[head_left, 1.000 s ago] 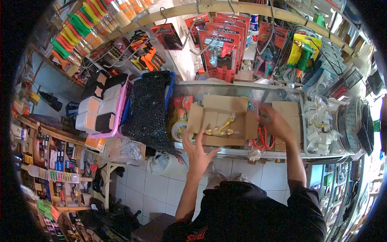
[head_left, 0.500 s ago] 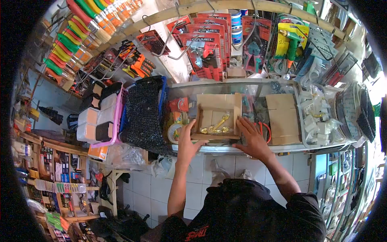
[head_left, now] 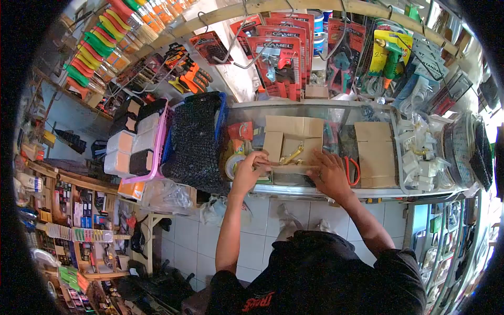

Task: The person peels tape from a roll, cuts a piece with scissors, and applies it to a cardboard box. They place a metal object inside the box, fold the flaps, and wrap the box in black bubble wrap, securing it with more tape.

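Observation:
An open cardboard box (head_left: pixel 294 124) rests on the glass counter. Inside it lies a shiny brass-coloured piece of hardware (head_left: pixel 292 153), perhaps a handle; the box's near wall hides its lower part. My left hand (head_left: pixel 249 172) is at the near left corner, fingers curled over the cardboard edge. On the near right corner is my right hand (head_left: pixel 331 176), its fingers bent over the side wall and thumb towards the front.
A flattened cardboard piece (head_left: pixel 376 155) and red-handled tool (head_left: pixel 353 172) lie right of the box. Left are a tape roll (head_left: pixel 234 166), a black-covered blue basket (head_left: pixel 193 139) and a pink basket (head_left: pixel 159 152). Packaged tools (head_left: pixel 275 68) hang behind; white fittings (head_left: pixel 417 152) fill a tray.
The view has shifted slightly, moving the scene right. My hands have closed in around the near corners, and the near wall now stands higher, covering part of the brass hardware.

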A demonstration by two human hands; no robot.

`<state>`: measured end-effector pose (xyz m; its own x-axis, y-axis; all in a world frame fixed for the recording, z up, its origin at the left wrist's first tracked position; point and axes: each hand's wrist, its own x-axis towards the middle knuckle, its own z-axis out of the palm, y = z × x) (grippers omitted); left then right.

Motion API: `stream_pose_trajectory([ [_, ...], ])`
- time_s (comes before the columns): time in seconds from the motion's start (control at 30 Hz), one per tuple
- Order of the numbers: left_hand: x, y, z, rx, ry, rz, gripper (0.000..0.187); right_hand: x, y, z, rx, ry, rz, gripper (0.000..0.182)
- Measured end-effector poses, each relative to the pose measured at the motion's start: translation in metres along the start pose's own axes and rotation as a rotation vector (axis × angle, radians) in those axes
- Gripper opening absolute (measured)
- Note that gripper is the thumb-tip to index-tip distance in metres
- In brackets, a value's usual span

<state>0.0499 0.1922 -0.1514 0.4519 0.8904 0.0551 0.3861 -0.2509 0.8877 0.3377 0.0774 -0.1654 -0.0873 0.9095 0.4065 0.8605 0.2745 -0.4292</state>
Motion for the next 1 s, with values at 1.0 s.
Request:
stream_pose_trajectory([
  [1.0, 0.05, -0.003, 0.026, 0.657, 0.032, -0.057, 0.043, 0.01, 0.013, 0.02, 0.449, -0.01, 0.306, 0.05],
])
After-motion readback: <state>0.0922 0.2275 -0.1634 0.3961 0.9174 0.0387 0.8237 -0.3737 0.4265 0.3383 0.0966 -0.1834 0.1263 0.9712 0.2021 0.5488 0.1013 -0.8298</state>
